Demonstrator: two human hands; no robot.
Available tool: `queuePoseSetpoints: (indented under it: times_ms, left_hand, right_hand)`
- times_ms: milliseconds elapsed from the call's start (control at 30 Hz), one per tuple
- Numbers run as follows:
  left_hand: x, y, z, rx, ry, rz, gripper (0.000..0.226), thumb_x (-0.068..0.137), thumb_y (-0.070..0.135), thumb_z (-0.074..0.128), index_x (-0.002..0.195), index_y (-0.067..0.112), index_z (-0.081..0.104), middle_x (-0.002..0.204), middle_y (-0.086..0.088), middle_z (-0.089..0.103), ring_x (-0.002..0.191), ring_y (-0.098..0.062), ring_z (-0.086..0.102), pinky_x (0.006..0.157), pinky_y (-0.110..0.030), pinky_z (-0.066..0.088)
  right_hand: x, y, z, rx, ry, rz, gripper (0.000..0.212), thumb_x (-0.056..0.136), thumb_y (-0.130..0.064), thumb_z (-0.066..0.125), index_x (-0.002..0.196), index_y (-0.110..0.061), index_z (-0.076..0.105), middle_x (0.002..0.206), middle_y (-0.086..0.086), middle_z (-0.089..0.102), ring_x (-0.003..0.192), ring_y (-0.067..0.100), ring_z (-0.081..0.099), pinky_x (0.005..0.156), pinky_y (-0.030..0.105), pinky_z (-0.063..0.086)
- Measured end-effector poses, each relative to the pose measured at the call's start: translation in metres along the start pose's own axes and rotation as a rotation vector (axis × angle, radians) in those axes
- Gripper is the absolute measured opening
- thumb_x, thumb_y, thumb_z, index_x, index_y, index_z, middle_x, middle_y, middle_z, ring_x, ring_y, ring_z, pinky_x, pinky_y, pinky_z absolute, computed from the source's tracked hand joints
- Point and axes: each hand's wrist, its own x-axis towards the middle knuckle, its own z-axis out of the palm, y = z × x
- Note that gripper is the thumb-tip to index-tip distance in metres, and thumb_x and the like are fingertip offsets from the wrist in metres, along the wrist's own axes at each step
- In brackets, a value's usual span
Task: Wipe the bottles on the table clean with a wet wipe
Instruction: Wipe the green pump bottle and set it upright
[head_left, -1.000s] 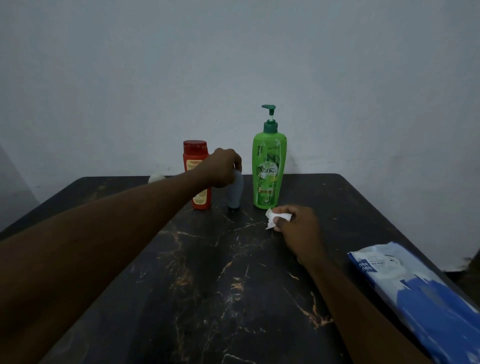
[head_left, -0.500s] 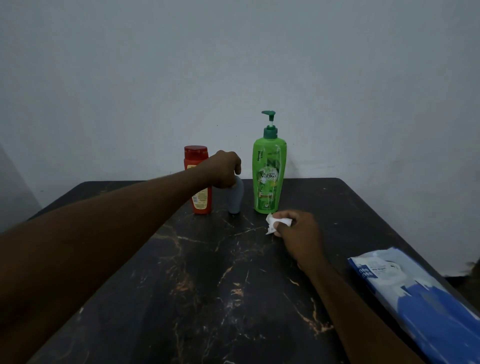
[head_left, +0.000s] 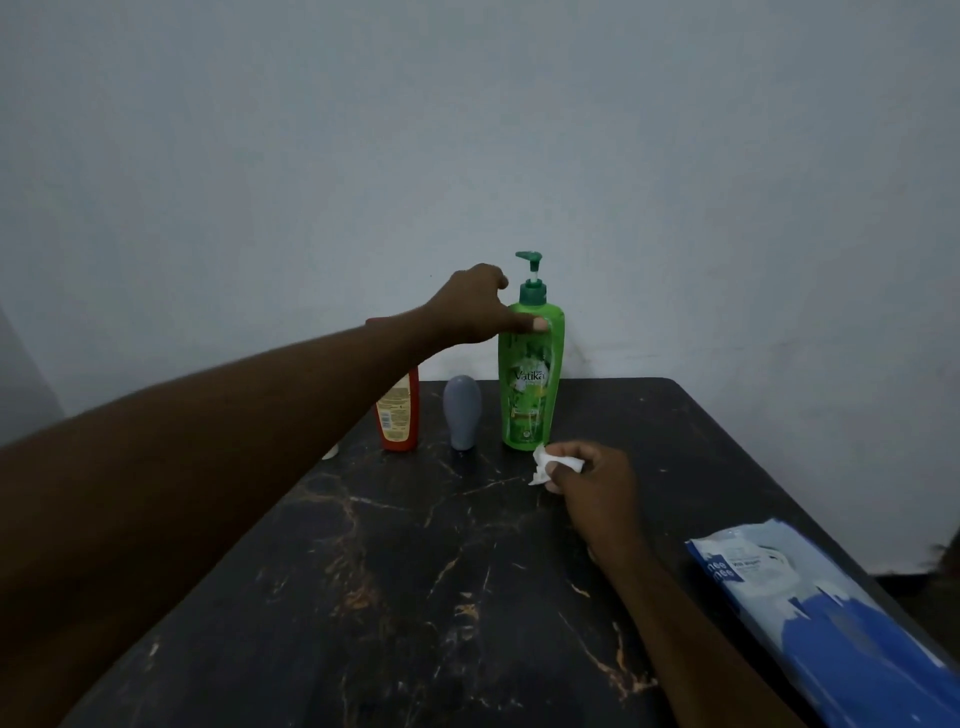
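At the far edge of the dark marbled bench three bottles stand upright in a row near the pale wall: a red bottle on the left, a small grey bottle standing on its cap in the middle, and a tall green pump bottle on the right, each a little apart from the next. The left hand reaches over the red bottle, hiding its top, and grips the green pump bottle at its shoulder. Its thumb is pressed across the front, just under the pump collar, and the other fingers are curled toward the far side. The right hand rests on the bench just near and right of the green bottle's base, its fingers pinched on a crumpled white wet wipe that sits just beside the base. A blue-and-white wipes pack lies flat at the near right edge of the bench, well apart from the bottles.
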Motion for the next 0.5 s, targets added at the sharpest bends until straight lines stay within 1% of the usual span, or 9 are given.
queuePoseSetpoints:
  times_ms: [67,133,200,233,333,433,500]
  left_hand:
    - [0.005,0.003,0.008,-0.07,-0.026,-0.028,0.097,0.07,0.06,0.084,0.143,0.009,0.048,0.136,-0.008,0.059,0.122,-0.024,0.057,0.094,-0.033,0.048]
    - [0.01,0.004,0.016,-0.141,-0.044,-0.024,0.084,0.069,0.056,0.087,0.133,0.011,0.057,0.127,-0.006,0.063,0.115,-0.023,0.061,0.093,-0.036,0.053]
    - [0.012,0.004,0.022,-0.192,-0.057,-0.011,0.067,0.072,0.049,0.087,0.122,0.013,0.063,0.118,-0.005,0.067,0.109,-0.024,0.065,0.092,-0.04,0.056]
    - [0.012,0.005,0.025,-0.205,-0.061,-0.007,0.061,0.074,0.045,0.087,0.12,0.012,0.064,0.116,-0.006,0.067,0.107,-0.024,0.065,0.093,-0.042,0.057]
    - [0.006,0.009,0.026,-0.196,-0.026,0.01,0.053,0.077,0.04,0.086,0.117,0.011,0.066,0.113,-0.007,0.069,0.102,-0.025,0.067,0.091,-0.044,0.058]
    - [-0.009,0.011,0.019,-0.202,0.015,-0.002,0.045,0.075,0.037,0.088,0.105,0.01,0.07,0.103,-0.008,0.072,0.095,-0.024,0.069,0.085,-0.044,0.061]
    - [-0.023,0.012,0.011,-0.244,0.031,-0.036,0.043,0.072,0.035,0.091,0.1,0.008,0.071,0.097,-0.009,0.074,0.088,-0.023,0.072,0.077,-0.044,0.063]
  right_hand:
    - [0.001,0.001,0.0,0.05,0.021,0.019,0.019,0.085,-0.007,0.07,0.095,-0.023,0.075,0.091,-0.006,0.073,0.083,0.011,0.071,0.077,0.038,0.061]
    - [0.002,0.002,0.0,0.07,0.033,0.024,0.02,0.085,-0.006,0.07,0.093,-0.025,0.074,0.091,-0.006,0.073,0.083,0.012,0.071,0.077,0.038,0.061]
    - [0.002,0.001,0.0,0.105,0.037,0.032,0.021,0.086,-0.004,0.069,0.091,-0.024,0.073,0.092,-0.004,0.073,0.081,0.012,0.071,0.075,0.034,0.061]
    - [0.003,0.001,0.0,0.129,0.043,0.037,0.021,0.086,-0.003,0.068,0.091,-0.022,0.073,0.093,-0.003,0.073,0.08,0.012,0.072,0.073,0.032,0.061]
    - [0.003,-0.002,-0.002,0.202,0.081,0.066,0.019,0.087,-0.001,0.067,0.096,-0.015,0.074,0.095,-0.001,0.072,0.079,0.012,0.072,0.067,0.025,0.059]
    - [0.002,-0.006,-0.006,0.275,0.134,0.086,0.019,0.087,0.001,0.066,0.099,-0.012,0.074,0.092,0.001,0.073,0.079,0.018,0.072,0.062,0.022,0.056]
    - [0.0,-0.01,-0.008,0.319,0.163,0.095,0.02,0.087,0.002,0.065,0.098,-0.012,0.074,0.09,0.003,0.073,0.079,0.02,0.072,0.063,0.024,0.057]
